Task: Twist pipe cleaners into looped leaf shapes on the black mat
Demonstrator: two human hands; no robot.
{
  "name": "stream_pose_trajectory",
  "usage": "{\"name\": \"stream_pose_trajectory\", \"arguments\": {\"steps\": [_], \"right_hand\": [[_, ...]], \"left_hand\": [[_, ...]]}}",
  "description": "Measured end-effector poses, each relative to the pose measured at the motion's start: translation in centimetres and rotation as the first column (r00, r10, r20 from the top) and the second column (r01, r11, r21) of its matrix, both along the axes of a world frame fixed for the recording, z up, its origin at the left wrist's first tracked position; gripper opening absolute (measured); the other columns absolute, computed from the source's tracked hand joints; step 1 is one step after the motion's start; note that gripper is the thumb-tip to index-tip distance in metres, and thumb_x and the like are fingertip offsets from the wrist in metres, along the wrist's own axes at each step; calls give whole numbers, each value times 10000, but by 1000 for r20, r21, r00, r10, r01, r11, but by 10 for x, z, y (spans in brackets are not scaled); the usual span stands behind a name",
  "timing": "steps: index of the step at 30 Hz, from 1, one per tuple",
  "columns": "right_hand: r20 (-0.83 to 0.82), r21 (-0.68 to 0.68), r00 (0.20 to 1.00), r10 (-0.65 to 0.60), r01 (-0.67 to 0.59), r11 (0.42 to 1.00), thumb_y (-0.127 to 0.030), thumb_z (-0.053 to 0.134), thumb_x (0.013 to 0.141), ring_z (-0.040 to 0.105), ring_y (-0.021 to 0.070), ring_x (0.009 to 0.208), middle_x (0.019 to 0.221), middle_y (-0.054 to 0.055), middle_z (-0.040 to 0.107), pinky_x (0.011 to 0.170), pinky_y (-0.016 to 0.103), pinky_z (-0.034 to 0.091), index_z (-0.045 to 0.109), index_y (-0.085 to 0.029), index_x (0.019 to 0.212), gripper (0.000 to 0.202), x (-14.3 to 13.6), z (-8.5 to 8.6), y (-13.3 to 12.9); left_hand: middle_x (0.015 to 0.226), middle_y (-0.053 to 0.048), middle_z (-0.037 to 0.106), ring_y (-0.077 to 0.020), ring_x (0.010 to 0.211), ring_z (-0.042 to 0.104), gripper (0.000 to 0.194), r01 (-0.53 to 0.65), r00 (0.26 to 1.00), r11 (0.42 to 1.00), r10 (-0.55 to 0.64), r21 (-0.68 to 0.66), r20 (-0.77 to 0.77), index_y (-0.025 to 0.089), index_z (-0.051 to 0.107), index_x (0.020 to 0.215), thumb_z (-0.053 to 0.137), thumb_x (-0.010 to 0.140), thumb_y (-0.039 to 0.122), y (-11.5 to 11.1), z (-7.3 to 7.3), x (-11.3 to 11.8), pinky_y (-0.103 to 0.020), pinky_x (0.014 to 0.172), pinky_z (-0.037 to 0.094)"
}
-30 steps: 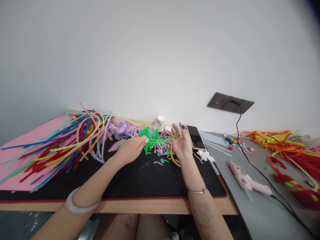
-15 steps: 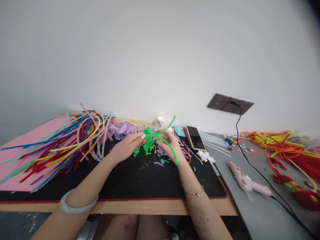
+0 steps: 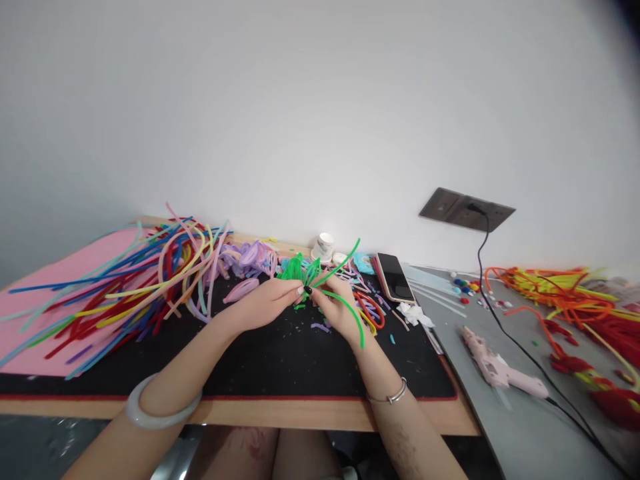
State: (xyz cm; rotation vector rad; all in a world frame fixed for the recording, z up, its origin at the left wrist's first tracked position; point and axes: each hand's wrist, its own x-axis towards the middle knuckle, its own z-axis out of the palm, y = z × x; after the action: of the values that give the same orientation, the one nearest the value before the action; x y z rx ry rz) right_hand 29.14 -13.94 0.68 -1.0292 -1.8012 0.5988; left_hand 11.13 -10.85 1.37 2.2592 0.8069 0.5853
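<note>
Landmark: the white paper cup (image 3: pixel 325 245), standing near the pale wall. Sides taken as the seated person faces it.

Bundle of bright green fuzzy stems (image 3: pixel 292 268), looped and bunched, directly before the cup and slightly left, held above the black mat with a red edge (image 3: pixel 280 360). Left hand (image 3: pixel 267 301) pinches its near end, thumb against fingers. Right hand (image 3: pixel 336 308) grasps it too, fingertips meeting the left's; exactly which stem each fingertip grips, I cannot tell. Two long green stems (image 3: pixel 358 321) curve out past the right hand, one rising, one drooping across the wrist.

Left of the cup: lilac coiled fuzzy strips (image 3: pixel 250 257). Further left, a heap of long multicoloured fuzzy stems (image 3: pixel 145 280), partly over a flat pink sheet (image 3: pixel 85 257).

Right of the cup: small light-blue packet (image 3: pixel 363 263), then a dark-screened phone with a pale edge (image 3: pixel 395 279); crumpled white tissue (image 3: pixel 414 315) nearer the person.

Well right of the cup, on a grey surface (image 3: pixel 525 427): small coloured pompoms (image 3: pixel 467 287), a pink glue gun (image 3: pixel 505 372) with dark cord, a tangle of orange and yellow fuzzy stems (image 3: pixel 555 287), and a red fuzzy shape (image 3: pixel 617 408), blurred. Dark socket panel (image 3: pixel 467 209) on the wall, higher than the cup.
</note>
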Motion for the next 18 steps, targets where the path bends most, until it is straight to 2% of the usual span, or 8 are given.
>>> {"name": "stream_pose_trajectory", "arguments": {"steps": [5, 12, 18], "right_hand": [[27, -13, 1000, -10, 10, 1000, -301, 529, 818, 459, 141, 582, 667, 2, 549, 575, 258, 383, 584, -203, 821, 112, 0, -1, 1], [114, -26, 988, 99, -97, 995, -304, 485, 852, 455, 139, 591, 654, -9, 502, 591, 248, 359, 557, -205, 825, 126, 1, 3, 0], [37, -36, 999, 36, -35, 999, -309, 439, 875, 446, 130, 582, 635, -13, 495, 578, 243, 348, 547, -202, 767, 187, 0, -3, 2]], "left_hand": [[660, 19, 501, -134, 627, 477, 279, -26, 999, 999, 27, 45, -23, 202, 389, 684, 270, 910, 313, -2, -1, 2, -252, 619, 334], [673, 7, 519, -148, 629, 492, 266, -46, 995, 989, 57, 142, -81, 203, 402, 696, 270, 915, 277, -4, -4, 3, -263, 618, 333], [754, 5, 553, -146, 698, 515, 245, -1, 999, 990, 6, 141, -33, 205, 435, 761, 265, 924, 273, -5, -5, 4, -249, 651, 352]]}}
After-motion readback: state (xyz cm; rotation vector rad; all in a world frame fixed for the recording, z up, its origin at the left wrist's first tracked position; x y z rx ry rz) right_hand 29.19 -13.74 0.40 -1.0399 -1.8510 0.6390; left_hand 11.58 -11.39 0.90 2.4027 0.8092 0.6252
